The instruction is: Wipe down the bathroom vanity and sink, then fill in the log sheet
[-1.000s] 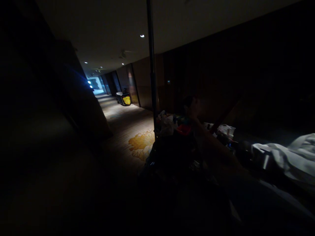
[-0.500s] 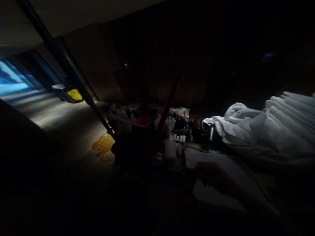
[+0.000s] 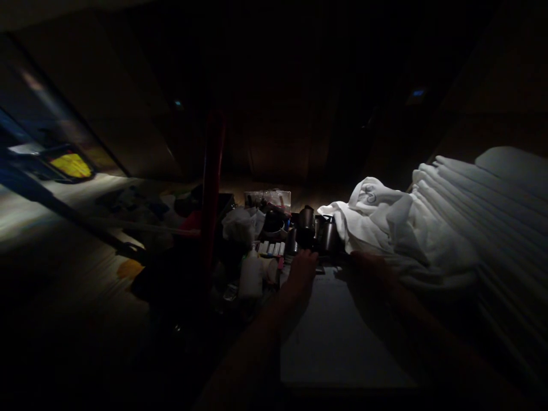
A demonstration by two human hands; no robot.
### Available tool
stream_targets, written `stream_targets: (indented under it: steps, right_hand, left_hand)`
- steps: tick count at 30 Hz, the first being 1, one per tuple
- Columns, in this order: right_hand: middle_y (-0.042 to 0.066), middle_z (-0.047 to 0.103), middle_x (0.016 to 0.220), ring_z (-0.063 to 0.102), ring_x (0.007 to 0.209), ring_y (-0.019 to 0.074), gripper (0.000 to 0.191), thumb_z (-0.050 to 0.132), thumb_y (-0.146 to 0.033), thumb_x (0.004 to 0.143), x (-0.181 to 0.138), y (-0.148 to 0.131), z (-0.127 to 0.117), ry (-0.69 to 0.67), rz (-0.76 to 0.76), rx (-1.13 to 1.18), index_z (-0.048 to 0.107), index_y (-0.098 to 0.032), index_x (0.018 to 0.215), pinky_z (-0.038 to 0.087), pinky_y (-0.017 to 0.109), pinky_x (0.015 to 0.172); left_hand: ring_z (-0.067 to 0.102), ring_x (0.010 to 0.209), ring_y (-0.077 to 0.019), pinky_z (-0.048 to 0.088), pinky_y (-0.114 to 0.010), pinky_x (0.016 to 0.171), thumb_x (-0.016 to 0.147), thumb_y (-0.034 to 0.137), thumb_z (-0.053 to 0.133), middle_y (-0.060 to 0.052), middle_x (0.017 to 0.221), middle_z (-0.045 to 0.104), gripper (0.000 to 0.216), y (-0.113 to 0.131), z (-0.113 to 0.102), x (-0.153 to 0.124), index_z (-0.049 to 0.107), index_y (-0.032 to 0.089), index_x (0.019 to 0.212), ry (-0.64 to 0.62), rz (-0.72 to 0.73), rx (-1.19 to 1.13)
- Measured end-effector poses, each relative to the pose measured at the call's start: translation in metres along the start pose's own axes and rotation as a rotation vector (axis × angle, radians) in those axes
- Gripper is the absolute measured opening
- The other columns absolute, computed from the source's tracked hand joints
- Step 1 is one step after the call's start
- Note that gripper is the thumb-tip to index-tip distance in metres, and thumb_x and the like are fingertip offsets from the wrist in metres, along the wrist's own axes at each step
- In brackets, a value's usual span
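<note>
A white paper sheet (image 3: 338, 342) lies in front of me, its far edge near both hands. At its far left corner is my left hand (image 3: 303, 267), fingers bent and closed; what they hold, if anything, is lost in the dark. Across from it, my right hand (image 3: 371, 264) reaches in at the far right corner beside the white towels (image 3: 389, 220). Its fingers point inward and look closed, but deep shadow hides what is in them. Dark metallic containers (image 3: 327, 235) stand just beyond the hands.
Left of the paper are a white bottle (image 3: 250, 277), small white packets (image 3: 271, 248) and a plastic bag (image 3: 240, 224). A red pole (image 3: 213, 182) rises upright nearby. Folded white towels (image 3: 475, 211) are stacked at right. A yellow-and-black item (image 3: 72, 165) sits on the floor far left.
The view has turned right and levelled. Both hands are now at the paper's far edge; earlier one dim arm lay across it. A white piece over the paper's near part no longer shows separately.
</note>
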State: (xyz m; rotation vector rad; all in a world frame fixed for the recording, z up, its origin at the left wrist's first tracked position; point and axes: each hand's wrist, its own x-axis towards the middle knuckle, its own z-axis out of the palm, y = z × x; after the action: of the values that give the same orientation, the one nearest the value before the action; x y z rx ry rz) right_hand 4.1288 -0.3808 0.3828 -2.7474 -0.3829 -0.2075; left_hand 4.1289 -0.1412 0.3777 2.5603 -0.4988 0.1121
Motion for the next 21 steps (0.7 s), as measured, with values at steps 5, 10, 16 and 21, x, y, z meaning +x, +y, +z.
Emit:
stream_targets:
  steps: [5,10,16,21]
  right_hand:
    - [0.01,0.069,0.095,0.064,0.077,0.0196,0.033,0.053,-0.02,0.085,0.002,0.018,0.023,-0.135,-0.07,-0.039,0.065,-0.018,0.116,0.044,0.028,0.069]
    - [0.009,0.064,0.092,0.062,0.079,0.0187,0.013,0.051,-0.024,0.089,-0.001,0.005,0.026,-0.045,-0.081,0.08,0.06,-0.015,0.088,0.044,0.029,0.071]
    - [0.01,0.065,0.113,0.067,0.086,0.0218,0.046,0.05,-0.015,0.092,0.005,-0.018,-0.004,-0.255,-0.052,-0.32,0.053,-0.021,0.137,0.041,0.028,0.066]
    - [0.015,0.066,0.109,0.069,0.093,0.0263,0.047,0.046,-0.009,0.093,0.018,-0.034,-0.012,-0.394,-0.079,-0.502,0.052,-0.02,0.138,0.043,0.029,0.067]
  left_hand:
    - [0.062,0.106,-0.0317,0.046,-0.047,0.094,0.095,0.014,0.054,-0.017,0.109,0.067,0.02,-0.002,0.022,0.045,0.072,0.007,0.097,-0.146,0.117,0.174]
    - [0.062,0.104,-0.0305,0.042,-0.047,0.094,0.102,0.02,0.039,-0.015,0.108,0.067,0.031,0.005,0.008,0.048,0.066,0.01,0.11,-0.234,0.286,0.373]
    - [0.062,0.107,-0.0282,0.038,-0.046,0.106,0.098,0.013,0.046,-0.015,0.106,0.067,0.024,0.0,0.01,0.052,0.068,0.007,0.103,-0.345,0.303,0.381]
    - [0.061,0.114,-0.0263,0.046,-0.043,0.102,0.095,0.02,0.06,-0.013,0.121,0.064,0.029,-0.017,0.016,0.031,0.063,0.01,0.122,-0.138,0.121,0.3]
